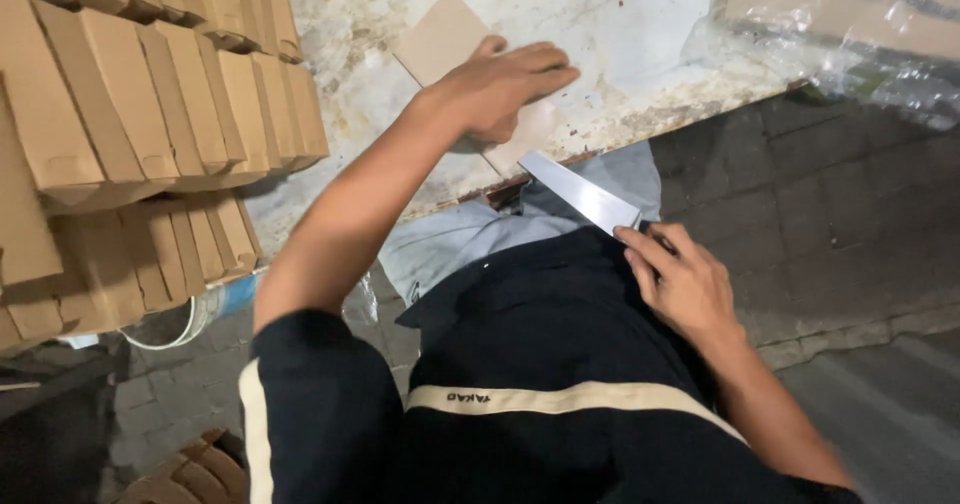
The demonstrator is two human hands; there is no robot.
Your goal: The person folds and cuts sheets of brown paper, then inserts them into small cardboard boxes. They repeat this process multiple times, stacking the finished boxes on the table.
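**Hand on card, hand on blade**

Stacks of flat brown boxes (150, 114) fill the left of the worn white table (640, 24); too many to count. The left hand (500, 89) lies palm-down, fingers spread, pressing one brown card (440, 39) onto the table. One steel blade (580, 192) juts from the table's edge; the right hand (685, 284) pinches its near end. Clear plastic wrap (840, 34) lies far right.
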